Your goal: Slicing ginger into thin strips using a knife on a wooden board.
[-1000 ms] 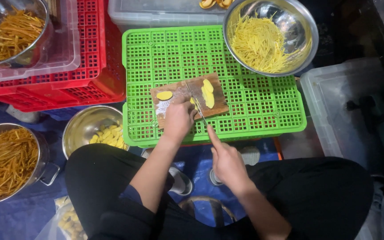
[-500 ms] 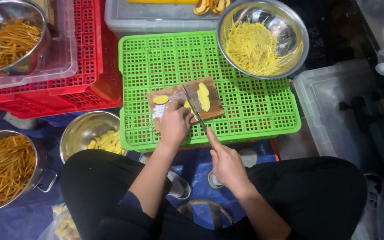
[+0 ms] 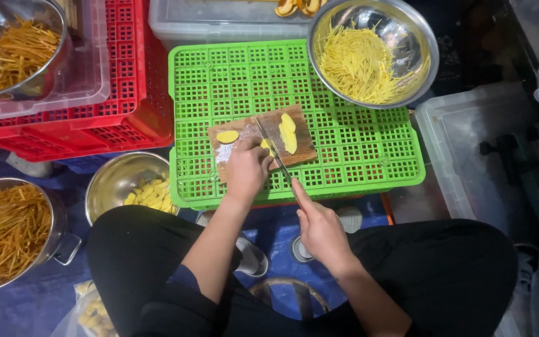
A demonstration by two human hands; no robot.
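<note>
Gripping one knife point(image 3: 274, 153), right hand point(image 3: 320, 229) fingers closed; left hand point(image 3: 246, 170) fingers pinning one yellow slice point(image 3: 266, 145).

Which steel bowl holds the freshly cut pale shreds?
Start at the green plastic crate under the small wooden cutting board. The round steel bowl of pale yellow shreds rests on its far right corner. Other steel bowls hold darker orange strips or chunky pieces.

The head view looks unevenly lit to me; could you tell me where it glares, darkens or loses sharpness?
Head view: glare on the inner wall of the steel bowl of pale shreds; the right side by the clear tub sinks into shadow; the green crate and cutting board are evenly lit and sharp; the left hand and right hand show no noticeable motion blur.
</note>
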